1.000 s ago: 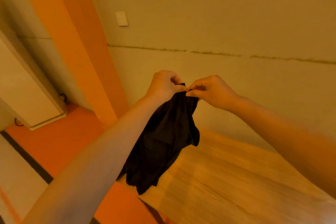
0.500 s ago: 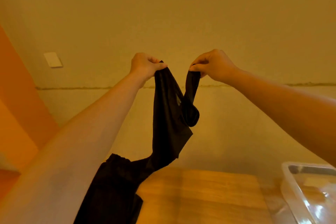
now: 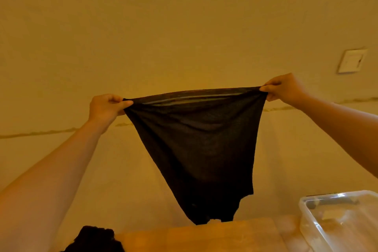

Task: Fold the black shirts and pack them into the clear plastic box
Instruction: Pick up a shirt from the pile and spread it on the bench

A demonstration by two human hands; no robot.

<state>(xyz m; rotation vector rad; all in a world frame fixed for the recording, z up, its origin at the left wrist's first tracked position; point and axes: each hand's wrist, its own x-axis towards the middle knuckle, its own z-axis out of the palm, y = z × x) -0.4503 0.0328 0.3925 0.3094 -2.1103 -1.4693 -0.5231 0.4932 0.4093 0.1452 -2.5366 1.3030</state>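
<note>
Early stage. Black shirt [image 3: 196, 149] stretched in air above bench [image 3: 204, 235], left hand [image 3: 106, 108] and right hand [image 3: 284, 90] each pinching a corner. Unfolded; clear plastic box [image 3: 306, 206] seemingly shirtless. Dark heap [image 3: 94, 239] waiting.

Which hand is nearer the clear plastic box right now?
Right. The right hand pinches the black shirt at its right corner, above the clear plastic box at lower right. The left hand pinches the opposite corner, far to the box's left.

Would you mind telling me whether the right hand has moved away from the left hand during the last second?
Yes. The right hand has moved rightward, away from the left hand, stretching the black shirt wide before the wall.
</note>
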